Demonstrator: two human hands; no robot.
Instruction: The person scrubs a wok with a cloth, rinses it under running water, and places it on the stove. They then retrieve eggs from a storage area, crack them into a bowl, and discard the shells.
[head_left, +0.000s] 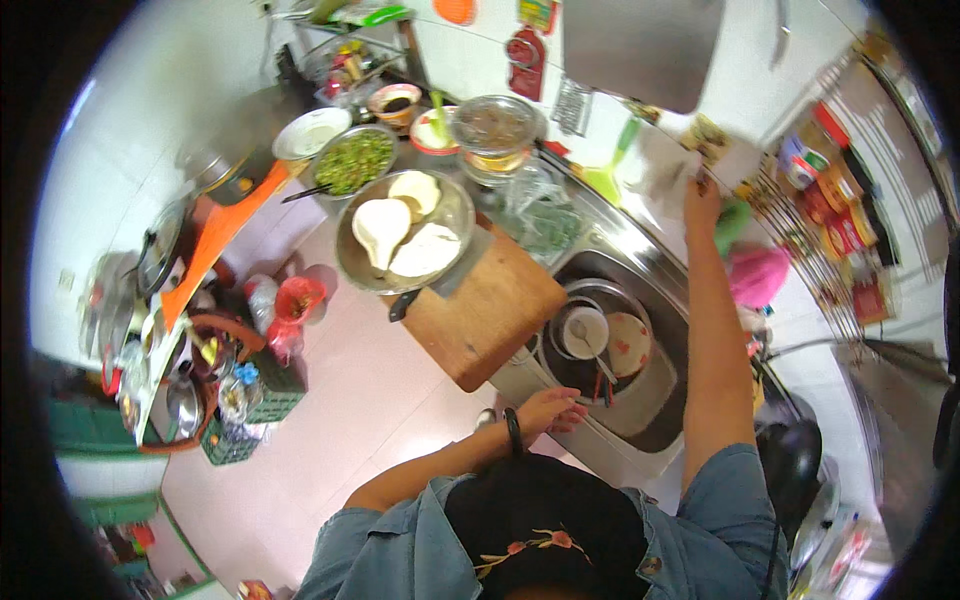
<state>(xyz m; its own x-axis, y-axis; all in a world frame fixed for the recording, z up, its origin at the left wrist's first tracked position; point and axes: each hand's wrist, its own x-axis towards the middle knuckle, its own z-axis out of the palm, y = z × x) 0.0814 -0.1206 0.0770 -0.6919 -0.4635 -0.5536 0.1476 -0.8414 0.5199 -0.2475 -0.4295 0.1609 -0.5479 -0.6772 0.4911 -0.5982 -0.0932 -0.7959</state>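
My left hand (551, 412), a dark bangle on its wrist, hovers at the front rim of the steel sink (667, 442). Its fingers are loosely bent and nothing shows in them. My right hand (702, 201) reaches across the sink to the white wall. Something small and dark shows at its fingertips; blur hides whether it is gripped. Beside it hang a green cloth-like thing (733, 225) and a pink one (759, 274). Inside the sink, a metal basin (645, 315) holds a white bowl (583, 330) with a spoon (600, 364) and a patterned dish (628, 345).
A wooden cutting board (487, 307) with a cleaver (469, 262) lies left of the sink, overhanging the counter. On it partly rests a steel bowl (345, 255) of white dough-like pieces. Behind stands a bowl of chopped greens (356, 161). A wire rack (814, 277) with jars is at right.
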